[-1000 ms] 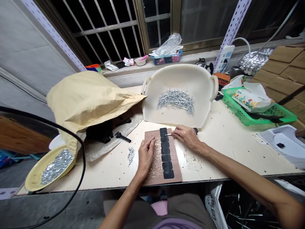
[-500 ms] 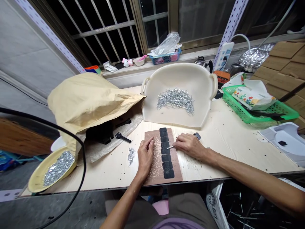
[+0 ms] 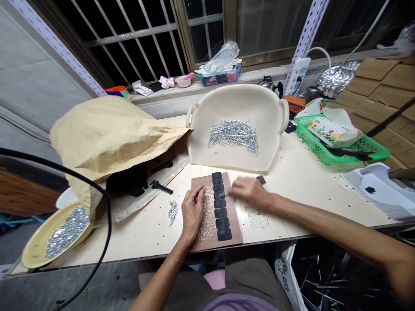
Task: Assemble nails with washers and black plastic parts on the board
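Observation:
My left hand (image 3: 192,211) rests on the left side of a brown board (image 3: 205,242), thumb and fingertips pressed together; whatever they hold, if anything, is too small to see. Down the board runs a column of rounded black pads (image 3: 221,213), with pale specks scattered beside them. My right hand (image 3: 249,190), smeared by motion, is closed at the board's right edge. A thin metal pin (image 3: 223,195) shows as a faint streak from its fingertips over a middle pad. A small pile of tiny metal pieces (image 3: 173,212) lies left of my left hand.
Behind the board stands a cream tub (image 3: 202,157) with many metal pins. A paper sack (image 3: 106,129) with black parts, a black clamp-like piece (image 3: 161,186) and a yellow bowl (image 3: 30,250) of metal bits are left. A green basket (image 3: 343,160) stands right; a black cable (image 3: 108,216) hangs nearby.
The view has shifted slightly, so the scene sits further left. My right hand has become blurred, still by the middle pads with the pin. My left hand keeps its place on the board.

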Tool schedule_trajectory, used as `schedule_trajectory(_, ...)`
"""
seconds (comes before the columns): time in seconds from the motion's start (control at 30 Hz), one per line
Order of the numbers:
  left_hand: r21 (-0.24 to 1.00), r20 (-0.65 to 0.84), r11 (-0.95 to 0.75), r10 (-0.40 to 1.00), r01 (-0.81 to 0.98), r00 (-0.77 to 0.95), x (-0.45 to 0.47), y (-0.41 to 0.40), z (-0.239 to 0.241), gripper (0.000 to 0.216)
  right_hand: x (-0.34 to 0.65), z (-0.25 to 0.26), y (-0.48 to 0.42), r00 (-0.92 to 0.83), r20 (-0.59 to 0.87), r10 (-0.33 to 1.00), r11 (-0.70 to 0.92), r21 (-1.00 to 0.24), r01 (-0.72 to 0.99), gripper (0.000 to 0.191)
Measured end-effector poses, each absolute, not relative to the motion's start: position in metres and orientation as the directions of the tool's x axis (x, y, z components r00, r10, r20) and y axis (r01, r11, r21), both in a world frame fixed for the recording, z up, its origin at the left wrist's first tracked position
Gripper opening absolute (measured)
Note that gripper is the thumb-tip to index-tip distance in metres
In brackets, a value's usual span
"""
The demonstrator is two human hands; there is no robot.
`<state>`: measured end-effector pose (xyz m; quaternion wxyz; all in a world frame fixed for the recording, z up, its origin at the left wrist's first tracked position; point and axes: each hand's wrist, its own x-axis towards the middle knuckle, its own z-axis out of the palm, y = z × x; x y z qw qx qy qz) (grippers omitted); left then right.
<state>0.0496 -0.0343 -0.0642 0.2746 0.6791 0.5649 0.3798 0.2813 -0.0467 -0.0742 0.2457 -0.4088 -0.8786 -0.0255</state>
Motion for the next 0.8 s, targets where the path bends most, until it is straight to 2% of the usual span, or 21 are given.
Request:
schedule_trajectory(0.07,0.802,0.205,-0.208,0.976,0.56,0.07,0.05,-0.035,-0.064,0.035,0.283,-0.069,-0.035,-0.453,0.46,0.763,0.583,-0.188,0.791,0.027)
schedule_trajectory(0.2,0.817,0.208,-0.197,0.977,0.543,0.041,0.051,-0.034,-0.064,0.034,0.283,-0.068,-0.034,-0.68,0.422,0.6,0.767,-0.059,0.639,0.025)
schedule_trajectory(0.27,0.822,0.21,-0.195,0.977,0.535,0.033,0.051,-0.034,-0.064,0.033,0.283,-0.072,-0.042,-0.696,0.428,0.576,0.779,-0.028,0.627,0.025)
schedule_trajectory(0.47,0.823,0.214,-0.192,0.977,0.535,0.022,0.051,-0.036,-0.064,0.033,0.281,-0.076,-0.036,-0.633,0.438,0.639,0.733,-0.096,0.673,0.026)
schedule_trajectory(0.57,0.822,0.22,-0.198,0.975,0.533,0.023,0.051,-0.036,-0.063,0.033,0.282,-0.072,-0.017,-0.506,0.453,0.734,0.622,-0.148,0.769,0.028)
schedule_trajectory(0.63,0.823,0.226,-0.204,0.974,0.529,0.024,0.051,-0.037,-0.063,0.034,0.283,-0.072,-0.012,-0.459,0.458,0.761,0.572,-0.141,0.808,0.03)
schedule_trajectory(0.8,0.824,0.232,-0.21,0.972,0.526,0.024,0.052,-0.037,-0.062,0.033,0.279,-0.083,-0.033,-0.621,0.447,0.644,0.706,-0.034,0.708,0.027)
